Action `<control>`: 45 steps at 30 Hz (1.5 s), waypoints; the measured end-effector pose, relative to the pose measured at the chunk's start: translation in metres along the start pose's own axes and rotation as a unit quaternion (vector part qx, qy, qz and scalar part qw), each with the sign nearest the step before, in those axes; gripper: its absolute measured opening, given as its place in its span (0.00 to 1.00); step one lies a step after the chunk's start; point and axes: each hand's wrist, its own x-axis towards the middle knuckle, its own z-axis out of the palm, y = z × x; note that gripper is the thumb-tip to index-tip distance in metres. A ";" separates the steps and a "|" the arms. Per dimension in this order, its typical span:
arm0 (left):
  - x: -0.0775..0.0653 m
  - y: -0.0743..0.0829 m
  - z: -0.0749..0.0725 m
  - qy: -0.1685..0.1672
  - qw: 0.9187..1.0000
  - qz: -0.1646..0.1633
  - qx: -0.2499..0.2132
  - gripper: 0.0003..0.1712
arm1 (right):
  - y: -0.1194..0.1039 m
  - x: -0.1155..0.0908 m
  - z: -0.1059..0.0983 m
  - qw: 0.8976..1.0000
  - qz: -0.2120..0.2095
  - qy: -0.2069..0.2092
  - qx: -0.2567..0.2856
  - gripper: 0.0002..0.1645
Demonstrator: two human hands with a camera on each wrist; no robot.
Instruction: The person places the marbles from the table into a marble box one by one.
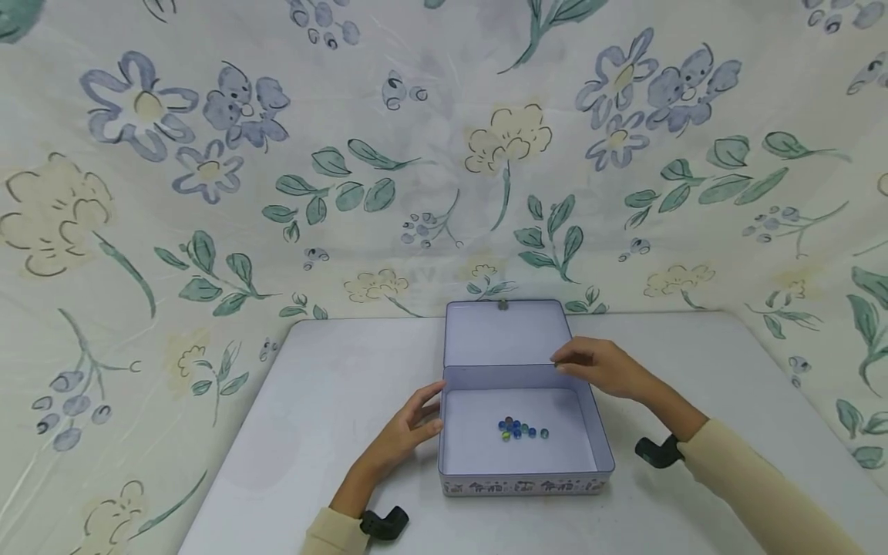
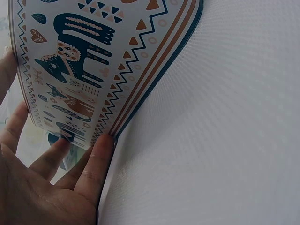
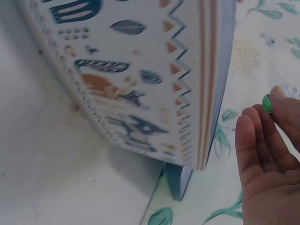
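Note:
A lilac hinged tin box (image 1: 525, 486) stands with its lid (image 1: 509, 333) swung back. Several glass marbles (image 1: 516, 430), mostly blue, lie in a loose cluster on its floor. My left hand (image 1: 404, 433) rests against the box's left side, its fingers spread along the patterned wall in the left wrist view. Over the box's back right corner, near the hinge, is my right hand (image 1: 610, 370). In the right wrist view, its thumb and forefinger pinch a green striped marble (image 3: 267, 103).
The box stands on a white table (image 1: 333, 385). Behind the table hangs a flower-printed sheet (image 1: 444, 185). A dark wrist camera (image 1: 384, 524) sits on the left wrist and another dark camera (image 1: 659, 452) on the right. Printed animals and zigzags cover the box's outer walls.

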 end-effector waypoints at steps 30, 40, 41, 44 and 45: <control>0.000 0.002 0.002 -0.005 1.000 0.011 0.002 0.41 | -0.050 0.054 0.033 0.992 -0.099 -0.069 0.030 0.14; 0.001 0.002 0.002 -0.004 1.000 0.006 -0.009 0.41 | -0.054 0.063 0.048 0.988 -0.109 -0.101 0.033 0.13; 0.001 0.002 0.002 -0.005 1.000 0.007 -0.008 0.41 | -0.055 0.063 0.049 0.988 -0.108 -0.104 0.034 0.12; 0.001 0.002 0.001 -0.006 1.000 0.009 -0.006 0.41 | -0.055 0.064 0.052 0.987 -0.103 -0.114 0.037 0.12; 0.001 0.001 0.001 -0.006 1.000 0.009 -0.007 0.41 | -0.055 0.064 0.053 0.988 -0.099 -0.116 0.037 0.12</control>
